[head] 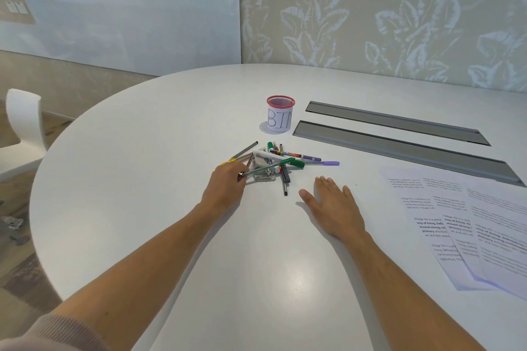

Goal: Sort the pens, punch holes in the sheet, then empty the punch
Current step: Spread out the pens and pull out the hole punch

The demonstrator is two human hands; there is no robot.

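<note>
**Insp. A:** Zero steps complete, by the look of it. Pens (281, 161) lie in one mixed heap mid-table, unsorted, piled over the punch (263, 171), so the punch is partly buried. Sheets (467, 225) sit well apart to the right, fanned; no holes visible, though edges are too small to be sure.

**Insp. B:** Hands?

**Insp. A:** Left hand (225, 185) is at the heap's near-left edge, fingers curled round what appears to be a green pen (265, 167); grip itself hidden behind the knuckles. Right hand (332, 205) lies flat and slack on the table (171, 137), holding nothing.

**Insp. B:** Anything else obscured?

**Insp. A:** Red mesh cup (280, 114) marked "BIN" stands just beyond the heap; contents not visible. Punch tray not visible. Sheets cut off at frame edge; count uncertain.
</note>
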